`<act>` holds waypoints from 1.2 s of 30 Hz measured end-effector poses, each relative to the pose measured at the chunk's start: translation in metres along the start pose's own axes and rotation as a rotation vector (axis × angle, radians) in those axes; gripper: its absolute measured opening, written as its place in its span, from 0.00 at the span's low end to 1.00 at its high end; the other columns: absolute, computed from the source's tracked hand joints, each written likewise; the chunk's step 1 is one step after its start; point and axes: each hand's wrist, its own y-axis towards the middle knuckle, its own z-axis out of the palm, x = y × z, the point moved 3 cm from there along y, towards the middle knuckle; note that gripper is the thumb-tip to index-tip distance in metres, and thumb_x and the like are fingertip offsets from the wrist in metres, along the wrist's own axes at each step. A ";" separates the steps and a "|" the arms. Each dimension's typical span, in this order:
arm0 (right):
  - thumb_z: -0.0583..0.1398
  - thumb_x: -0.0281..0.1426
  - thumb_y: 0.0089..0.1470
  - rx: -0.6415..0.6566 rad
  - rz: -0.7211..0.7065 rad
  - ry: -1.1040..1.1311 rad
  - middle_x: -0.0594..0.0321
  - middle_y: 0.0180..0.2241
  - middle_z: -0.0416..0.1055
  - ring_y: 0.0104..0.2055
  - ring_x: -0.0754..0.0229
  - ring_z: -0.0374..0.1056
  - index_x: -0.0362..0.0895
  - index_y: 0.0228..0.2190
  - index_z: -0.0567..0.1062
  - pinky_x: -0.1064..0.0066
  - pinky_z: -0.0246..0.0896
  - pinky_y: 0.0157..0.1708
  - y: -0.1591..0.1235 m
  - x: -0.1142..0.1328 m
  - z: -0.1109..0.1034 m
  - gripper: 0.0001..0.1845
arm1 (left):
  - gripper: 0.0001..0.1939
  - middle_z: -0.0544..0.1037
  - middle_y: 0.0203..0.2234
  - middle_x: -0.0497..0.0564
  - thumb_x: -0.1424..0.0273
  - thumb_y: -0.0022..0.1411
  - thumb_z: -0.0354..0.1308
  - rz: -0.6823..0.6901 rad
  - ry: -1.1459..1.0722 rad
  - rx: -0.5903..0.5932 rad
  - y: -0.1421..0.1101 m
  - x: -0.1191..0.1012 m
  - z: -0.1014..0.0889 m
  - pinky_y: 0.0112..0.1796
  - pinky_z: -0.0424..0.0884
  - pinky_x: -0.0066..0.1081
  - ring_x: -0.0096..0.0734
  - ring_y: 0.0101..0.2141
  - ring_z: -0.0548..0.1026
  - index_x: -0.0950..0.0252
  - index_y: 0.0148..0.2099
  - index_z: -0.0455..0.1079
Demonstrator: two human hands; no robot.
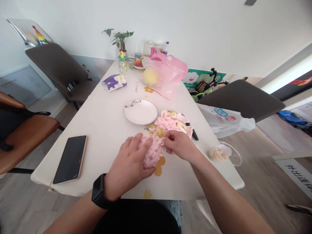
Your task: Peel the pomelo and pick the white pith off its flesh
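A peeled pomelo, pale pink and shaggy with pith, rests on the table near its front edge. My left hand, a black watch on its wrist, is curled over the pomelo's left side and holds it. On the other side, my right hand has its fingers closed in a pinch on the pomelo's pink pith. Just beyond both hands lies a heap of pomelo peel, pink inside and yellow-green outside. The black handle of what looks like a knife sticks out from the heap's right side.
A white plate stands beyond my hands. At left lies a phone; farther back are a tissue pack and a pink bag around a yellow fruit. A clear plastic cup is by the right edge, near a white bag.
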 end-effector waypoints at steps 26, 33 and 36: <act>0.55 0.34 0.64 -0.118 -0.442 -0.317 0.57 0.46 0.74 0.44 0.55 0.72 0.49 0.50 0.74 0.61 0.68 0.43 -0.011 0.023 0.020 0.15 | 0.46 0.64 0.64 0.60 0.51 0.54 0.66 -0.353 -0.518 0.043 0.006 0.070 -0.008 0.61 0.62 0.53 0.55 0.62 0.64 0.60 0.69 0.55; 0.57 0.33 0.62 -0.008 -0.438 -0.062 0.57 0.49 0.68 0.43 0.58 0.71 0.50 0.49 0.71 0.62 0.72 0.41 -0.016 0.027 0.047 0.13 | 0.38 0.71 0.59 0.55 0.50 0.58 0.62 -0.403 -0.730 0.063 0.011 0.081 -0.015 0.57 0.68 0.48 0.52 0.57 0.71 0.57 0.67 0.58; 0.58 0.33 0.62 -0.029 -0.446 -0.023 0.58 0.46 0.68 0.41 0.59 0.70 0.49 0.47 0.72 0.63 0.72 0.40 -0.014 0.027 0.052 0.11 | 0.36 0.71 0.60 0.55 0.50 0.60 0.60 -0.410 -0.803 0.040 0.008 0.086 -0.014 0.57 0.68 0.46 0.50 0.58 0.70 0.57 0.66 0.59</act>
